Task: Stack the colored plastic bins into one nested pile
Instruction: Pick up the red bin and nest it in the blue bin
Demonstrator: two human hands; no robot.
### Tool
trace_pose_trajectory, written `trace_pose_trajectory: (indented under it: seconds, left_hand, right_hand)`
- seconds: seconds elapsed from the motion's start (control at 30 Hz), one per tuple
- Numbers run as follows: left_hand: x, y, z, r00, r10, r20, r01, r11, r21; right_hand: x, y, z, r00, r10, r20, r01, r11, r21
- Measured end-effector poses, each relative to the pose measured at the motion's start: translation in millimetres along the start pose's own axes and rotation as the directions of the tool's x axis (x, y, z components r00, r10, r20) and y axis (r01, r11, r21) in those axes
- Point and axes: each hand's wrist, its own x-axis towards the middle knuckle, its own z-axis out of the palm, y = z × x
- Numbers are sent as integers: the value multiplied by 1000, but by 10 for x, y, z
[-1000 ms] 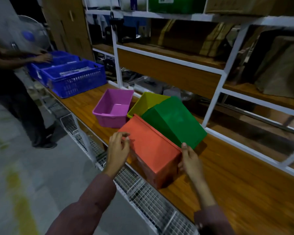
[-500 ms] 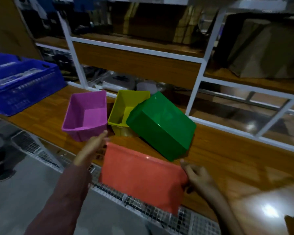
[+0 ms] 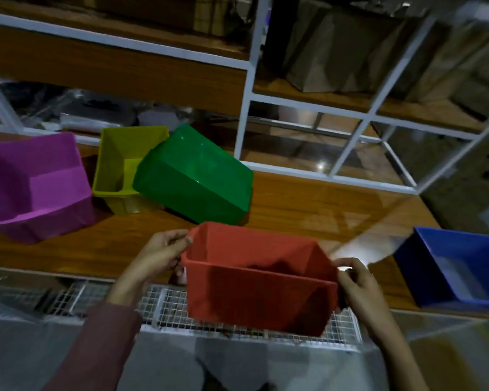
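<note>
I see a glossy wooden desk [image 3: 308, 204] under white shelving [image 3: 246, 114] | both hands' fingers grip the open-topped red plastic bin [image 3: 261, 294] | blue plastic bin [image 3: 460, 266] cut off, contents probably unreadable

We have a single view, taken from a wide-angle camera worn on the person's head, which looks forward and steeply down across the front edge of the wooden bench [image 3: 294, 210] toward the white shelving frame [image 3: 246, 108] behind it. We see the left hand [image 3: 164, 252] and the right hand [image 3: 356, 280] close to the lens in the lower centre of the frame, while the shelving recedes at the top and its straight bars bow near the edges. No second view is supplied, so no region is shared.
</note>
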Motion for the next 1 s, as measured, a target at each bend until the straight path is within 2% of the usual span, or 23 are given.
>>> trace_pose_trajectory:
  seconds: [0.1,0.2,0.37,0.5,0.63,0.7,0.73,0.8,0.87,0.93,1.0]
  left_hand:
    - [69,50,467,998,62,17,-63,992,107]
    - [157,-21,998,994,106,-14,-104,988,119]
    - [384,-188,1813,977,117,-177,-85,980,182]
    - [558,-298,2501,959,126,-256,-64,970,236]
    - [712,-154,2988,916,117,-383,-4,959,284]
    - [688,158,3116,872,207,-443,-23,923,385]
    - [636,405,3180,850,281,-446,-34,873,486]
    - [461,1034,3359,796,444,-412,-27,706,708]
    - [286,1645,3513,753,611,-242,-96,467,879]
    - [173,2125,3703,748,664,-21,-169,221,961]
    - [100,2481,3931,723,672,158,-233,22,972]
  right_hand:
    - [114,166,-211,999,-27,-20,26,999,-25]
    - [307,387,-406,999,-22,-41,19,998,-55]
    - [713,980,-889,999,-24,21,27,990,-141]
    - [1098,1626,-1326,999,-41,5,41,973,-229]
    - [957,1601,-1721,998,-40,58,57,947,-316]
    - [909,1594,-1860,994,-63,95,94,919,-383]
    - [906,1581,-1934,992,-73,107,113,891,-440]
    - [935,1490,-2069,988,-116,102,154,806,-572]
    - [1000,1293,-2183,960,-280,10,230,767,-600]
    - [1100,1017,-2312,859,-493,-138,366,780,-508]
    - [1216,696,-2461,741,-626,-243,505,758,-412]
